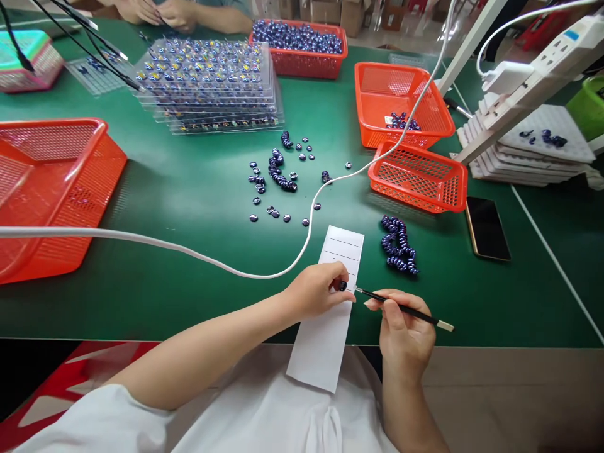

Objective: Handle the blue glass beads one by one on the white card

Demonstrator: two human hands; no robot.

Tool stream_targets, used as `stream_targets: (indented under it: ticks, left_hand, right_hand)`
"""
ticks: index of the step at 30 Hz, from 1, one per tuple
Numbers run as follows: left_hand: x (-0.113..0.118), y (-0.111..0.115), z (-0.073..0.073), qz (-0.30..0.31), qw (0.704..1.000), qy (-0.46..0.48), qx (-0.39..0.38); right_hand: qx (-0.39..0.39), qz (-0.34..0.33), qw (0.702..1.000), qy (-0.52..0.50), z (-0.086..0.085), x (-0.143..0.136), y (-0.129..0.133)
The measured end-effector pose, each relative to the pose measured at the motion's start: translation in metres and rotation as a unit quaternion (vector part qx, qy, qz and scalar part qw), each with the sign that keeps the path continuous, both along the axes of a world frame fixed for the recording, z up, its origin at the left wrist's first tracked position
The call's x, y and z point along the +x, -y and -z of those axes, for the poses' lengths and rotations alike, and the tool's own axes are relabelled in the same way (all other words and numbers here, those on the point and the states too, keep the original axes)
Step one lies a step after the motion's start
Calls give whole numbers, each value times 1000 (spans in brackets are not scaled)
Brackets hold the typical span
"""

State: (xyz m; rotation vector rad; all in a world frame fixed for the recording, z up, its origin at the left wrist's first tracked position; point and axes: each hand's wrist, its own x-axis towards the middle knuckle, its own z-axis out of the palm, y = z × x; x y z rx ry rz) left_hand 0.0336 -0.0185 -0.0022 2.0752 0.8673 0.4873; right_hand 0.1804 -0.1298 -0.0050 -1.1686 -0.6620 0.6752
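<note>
My left hand (325, 286) pinches a small dark bead (343, 285) between thumb and fingers, above a white paper strip (317, 353) with ruled lines. In my right hand (406, 324) is a thin black paintbrush (406, 308) with a pale end; its tip points at the bead, and I cannot tell whether they touch. The strip hangs over the table's front edge toward my lap. To the right of it lies a clump of dark shiny beads (400, 245) in curved rows. Beyond the strip, loose beads (287, 218) and a curved row of beads (278, 173) are scattered.
A white cable (236, 272) crosses the green table (189, 189). Orange baskets (419, 179) stand right, another basket (56, 195) left. Farther back are stacked clear trays (212, 82) and a bead-filled red basket (306, 66). A phone (488, 228) lies right. Another person's hands (163, 12) work opposite.
</note>
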Motion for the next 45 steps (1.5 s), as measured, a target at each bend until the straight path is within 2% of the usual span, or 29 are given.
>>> stream_targets:
  ticks: [3, 6, 13, 18, 21, 24, 26, 33, 45]
  left_hand:
    - [0, 2, 0, 1, 1000, 4, -4]
    - [-1, 3, -1, 2, 999, 25, -20]
    - [-5, 1, 1, 17, 990, 77, -118]
    - [-7, -3, 2, 36, 985, 95, -142]
    - [-7, -2, 2, 22, 987, 103, -125]
    - [-7, -2, 3, 7, 993, 96, -74]
    - [-7, -1, 3, 6, 995, 86, -44]
    - [-5, 1, 8, 18, 997, 72, 27]
    - [-5, 0, 11, 28, 997, 55, 38]
  right_hand:
    - [17, -58, 998, -23, -4, -10, -3]
    - [-5, -90, 995, -35, -5, -16, -6]
    - [-19, -74, 995, -57, 3, -10, -9]
    - [-13, -64, 997, -49, 0, -5, -10]
    - [-19, -23, 999, -15, -3, 0, -8]
    - [-53, 45, 996, 53, -3, 6, -4]
    - [-77, 62, 991, 89, -1, 7, -1]
    - [-106, 35, 980, 163, 4, 3, 4]
    - [-145, 23, 969, 198, 5, 3, 5]
